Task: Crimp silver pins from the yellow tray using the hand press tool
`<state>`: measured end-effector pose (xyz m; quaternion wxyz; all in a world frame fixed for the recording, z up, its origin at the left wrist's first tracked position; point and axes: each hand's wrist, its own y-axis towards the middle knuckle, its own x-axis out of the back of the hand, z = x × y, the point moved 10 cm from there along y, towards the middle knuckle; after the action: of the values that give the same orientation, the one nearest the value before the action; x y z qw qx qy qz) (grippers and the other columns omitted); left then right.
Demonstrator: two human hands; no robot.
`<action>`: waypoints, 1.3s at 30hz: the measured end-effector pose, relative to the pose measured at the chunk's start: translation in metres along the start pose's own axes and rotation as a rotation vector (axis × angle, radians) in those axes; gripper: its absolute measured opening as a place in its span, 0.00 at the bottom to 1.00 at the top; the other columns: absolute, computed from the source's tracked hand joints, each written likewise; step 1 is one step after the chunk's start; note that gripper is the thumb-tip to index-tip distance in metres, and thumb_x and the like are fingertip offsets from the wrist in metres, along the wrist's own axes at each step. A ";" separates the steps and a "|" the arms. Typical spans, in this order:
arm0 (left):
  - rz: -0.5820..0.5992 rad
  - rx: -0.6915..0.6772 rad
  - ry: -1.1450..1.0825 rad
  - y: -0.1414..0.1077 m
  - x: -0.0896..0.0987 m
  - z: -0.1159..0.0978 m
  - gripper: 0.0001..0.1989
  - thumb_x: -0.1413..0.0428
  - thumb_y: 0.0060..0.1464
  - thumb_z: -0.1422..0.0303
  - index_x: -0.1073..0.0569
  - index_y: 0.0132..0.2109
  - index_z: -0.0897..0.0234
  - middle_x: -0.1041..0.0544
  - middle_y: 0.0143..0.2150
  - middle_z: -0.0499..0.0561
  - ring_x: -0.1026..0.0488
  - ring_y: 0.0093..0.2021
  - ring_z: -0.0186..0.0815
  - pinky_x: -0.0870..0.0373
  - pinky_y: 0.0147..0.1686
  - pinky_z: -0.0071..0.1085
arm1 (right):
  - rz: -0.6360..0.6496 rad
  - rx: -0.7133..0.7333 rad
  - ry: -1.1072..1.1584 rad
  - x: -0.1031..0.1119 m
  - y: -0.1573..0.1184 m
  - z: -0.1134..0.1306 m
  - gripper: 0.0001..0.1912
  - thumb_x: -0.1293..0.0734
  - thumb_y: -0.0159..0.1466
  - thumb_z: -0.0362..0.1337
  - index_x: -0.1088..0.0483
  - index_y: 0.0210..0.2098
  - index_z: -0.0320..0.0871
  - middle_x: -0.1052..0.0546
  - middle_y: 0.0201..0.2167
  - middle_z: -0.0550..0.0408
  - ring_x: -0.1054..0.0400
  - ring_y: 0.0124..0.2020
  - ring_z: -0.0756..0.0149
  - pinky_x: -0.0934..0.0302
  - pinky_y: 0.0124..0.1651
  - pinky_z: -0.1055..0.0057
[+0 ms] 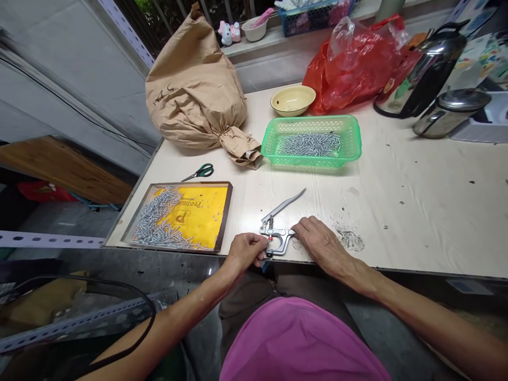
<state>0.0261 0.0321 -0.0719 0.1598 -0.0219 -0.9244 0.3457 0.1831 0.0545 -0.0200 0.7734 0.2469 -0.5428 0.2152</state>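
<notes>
Left hand (251, 248): fingers pinched closed at the open mouth of the hand press (280, 233); whether they grip a small part cannot be told. Right hand (317, 241): fingers curled, tips touching the rear end of the press frame; full closure cannot be told. Press: silver metal, lever raised, spring beneath it, red piece in the mouth. Both forearms reach in from the near side. Press lies between the hands, near the edge of the table (428, 211).
</notes>
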 end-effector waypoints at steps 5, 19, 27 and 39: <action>0.024 0.098 0.026 0.001 0.001 0.006 0.09 0.42 0.50 0.67 0.26 0.34 0.71 0.33 0.16 0.43 0.39 0.13 0.24 0.43 0.11 0.19 | -0.040 0.001 -0.093 0.003 0.006 0.002 0.08 0.41 0.64 0.28 0.31 0.34 0.41 0.31 0.32 0.51 0.45 0.36 0.61 0.54 0.37 0.65; 0.095 0.149 0.201 0.005 0.000 0.008 0.11 0.41 0.47 0.63 0.29 0.28 0.68 0.35 0.12 0.42 0.41 0.11 0.25 0.45 0.12 0.19 | -0.111 -0.010 -0.124 0.012 0.005 0.006 0.09 0.40 0.63 0.26 0.30 0.36 0.44 0.30 0.31 0.52 0.44 0.34 0.61 0.54 0.37 0.64; 0.096 0.093 0.238 0.000 -0.005 0.000 0.08 0.43 0.49 0.65 0.28 0.30 0.68 0.36 0.12 0.42 0.38 0.13 0.26 0.41 0.13 0.19 | -0.102 -0.036 -0.203 0.015 0.003 0.008 0.10 0.39 0.62 0.25 0.29 0.35 0.42 0.30 0.30 0.52 0.45 0.32 0.61 0.54 0.35 0.64; 0.091 0.123 0.225 0.000 -0.006 0.000 0.08 0.43 0.49 0.66 0.28 0.30 0.68 0.34 0.12 0.43 0.38 0.12 0.26 0.41 0.13 0.18 | -0.014 -0.065 0.081 0.008 0.003 0.005 0.13 0.43 0.62 0.23 0.31 0.40 0.40 0.31 0.37 0.48 0.42 0.37 0.62 0.47 0.36 0.67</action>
<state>0.0319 0.0311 -0.0734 0.2474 -0.0927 -0.8758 0.4040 0.1798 0.0547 -0.0109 0.8037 0.2167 -0.5161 0.2018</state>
